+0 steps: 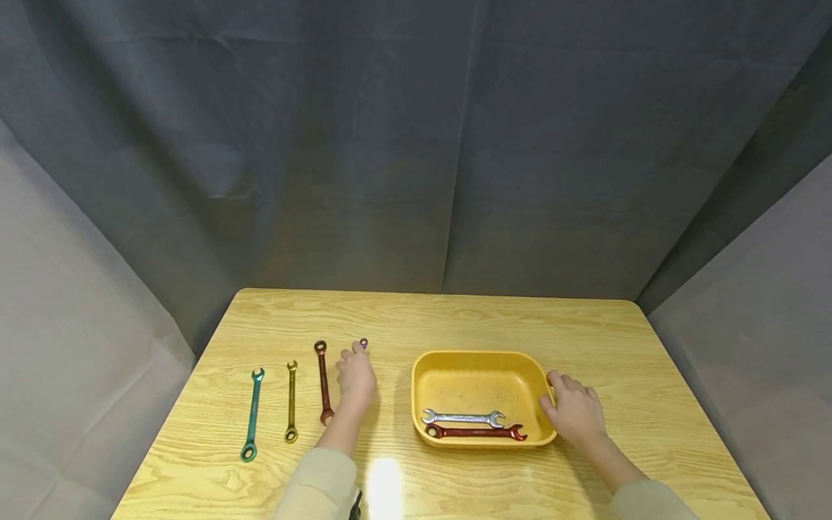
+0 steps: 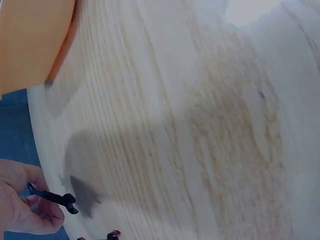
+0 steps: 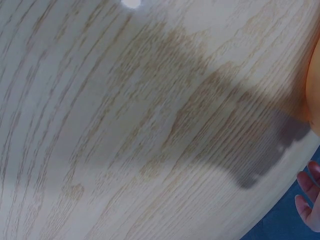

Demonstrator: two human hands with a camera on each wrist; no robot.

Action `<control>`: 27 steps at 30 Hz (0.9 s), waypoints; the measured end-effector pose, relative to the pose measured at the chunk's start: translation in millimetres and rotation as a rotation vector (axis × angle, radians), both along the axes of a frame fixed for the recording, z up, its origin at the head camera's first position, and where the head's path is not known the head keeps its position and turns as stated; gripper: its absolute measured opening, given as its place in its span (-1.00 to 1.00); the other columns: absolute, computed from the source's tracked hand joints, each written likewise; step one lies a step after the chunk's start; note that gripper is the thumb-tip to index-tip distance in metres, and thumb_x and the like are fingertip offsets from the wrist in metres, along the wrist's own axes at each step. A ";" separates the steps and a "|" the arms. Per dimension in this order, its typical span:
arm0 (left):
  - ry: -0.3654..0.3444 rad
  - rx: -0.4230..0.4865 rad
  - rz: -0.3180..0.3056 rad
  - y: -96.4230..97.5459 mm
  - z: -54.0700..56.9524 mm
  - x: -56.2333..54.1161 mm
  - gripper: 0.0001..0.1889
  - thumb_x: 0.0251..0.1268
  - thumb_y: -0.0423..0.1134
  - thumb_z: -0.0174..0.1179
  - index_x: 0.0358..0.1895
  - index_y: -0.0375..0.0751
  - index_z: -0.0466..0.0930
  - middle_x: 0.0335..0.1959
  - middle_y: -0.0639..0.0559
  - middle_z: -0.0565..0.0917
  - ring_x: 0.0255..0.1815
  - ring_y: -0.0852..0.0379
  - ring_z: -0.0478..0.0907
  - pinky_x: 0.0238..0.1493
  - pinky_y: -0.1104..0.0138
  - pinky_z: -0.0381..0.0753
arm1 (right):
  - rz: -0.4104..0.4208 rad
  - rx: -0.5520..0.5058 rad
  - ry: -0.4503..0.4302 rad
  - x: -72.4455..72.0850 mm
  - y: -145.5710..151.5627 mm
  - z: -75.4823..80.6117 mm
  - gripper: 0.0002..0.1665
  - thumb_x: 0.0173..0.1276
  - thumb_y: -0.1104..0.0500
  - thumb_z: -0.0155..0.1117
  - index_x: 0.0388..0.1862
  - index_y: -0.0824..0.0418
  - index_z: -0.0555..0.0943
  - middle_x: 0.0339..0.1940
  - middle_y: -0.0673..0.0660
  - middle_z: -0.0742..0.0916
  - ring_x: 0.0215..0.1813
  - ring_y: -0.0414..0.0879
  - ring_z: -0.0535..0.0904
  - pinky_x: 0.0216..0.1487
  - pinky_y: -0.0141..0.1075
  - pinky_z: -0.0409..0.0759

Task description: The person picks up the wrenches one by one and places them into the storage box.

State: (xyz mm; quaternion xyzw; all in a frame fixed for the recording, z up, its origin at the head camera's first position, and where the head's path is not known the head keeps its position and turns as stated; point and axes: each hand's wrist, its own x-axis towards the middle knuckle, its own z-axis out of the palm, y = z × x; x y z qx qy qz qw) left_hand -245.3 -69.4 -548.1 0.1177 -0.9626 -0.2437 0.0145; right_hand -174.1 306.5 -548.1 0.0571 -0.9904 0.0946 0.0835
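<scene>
My left hand pinches a small wrench above the table, left of the yellow plastic tray. In the head view only the purplish ring end shows beyond the fingers. Seen from the left wrist, the wrench looks dark and juts out between thumb and fingers. At the tray's right end my right hand holds the rim, thumb over the edge. Inside the tray lie a silver open-end wrench and, in front of it, a red wrench.
Left of my left hand, a dark red wrench, a gold wrench and a teal wrench lie apart on the wooden table. A dark grey curtain hangs behind the table's back edge.
</scene>
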 end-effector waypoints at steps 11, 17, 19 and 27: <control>0.029 0.018 -0.056 11.0 12.7 1.0 -0.44 0.10 -0.60 0.09 0.22 -0.37 0.21 -0.01 -0.44 0.38 -0.13 -0.33 0.44 -0.29 -0.01 0.60 | 0.003 0.000 0.000 0.4 -1.1 -0.6 -0.65 0.23 0.05 0.11 -0.07 0.20 0.41 -0.26 0.16 0.61 -0.20 0.13 0.54 -0.13 0.13 0.41; 0.059 -0.014 -0.099 18.2 22.6 3.2 -0.43 0.10 -0.55 0.12 0.23 -0.36 0.21 0.02 -0.43 0.38 -0.13 -0.30 0.45 -0.34 0.06 0.62 | 0.003 -0.004 0.001 0.7 -1.6 -0.1 -0.64 0.22 0.05 0.11 -0.07 0.20 0.41 -0.24 0.17 0.61 -0.19 0.14 0.54 -0.12 0.13 0.41; 0.065 -0.030 -0.116 20.8 26.1 4.1 -0.46 0.12 -0.54 0.14 0.21 -0.34 0.23 0.04 -0.43 0.38 -0.13 -0.29 0.46 -0.35 0.10 0.63 | 0.003 -0.005 0.001 0.7 -1.9 -0.2 -0.64 0.22 0.05 0.11 -0.06 0.20 0.41 -0.24 0.17 0.61 -0.19 0.14 0.54 -0.12 0.14 0.41; 0.103 -0.068 -0.163 31.3 34.8 4.2 -0.55 0.18 -0.50 0.09 0.16 -0.29 0.28 0.04 -0.42 0.40 -0.13 -0.27 0.47 -0.34 0.10 0.62 | 0.002 -0.008 0.001 1.0 -2.6 0.5 -0.63 0.23 0.05 0.11 -0.06 0.21 0.41 -0.24 0.18 0.61 -0.18 0.16 0.54 -0.11 0.15 0.41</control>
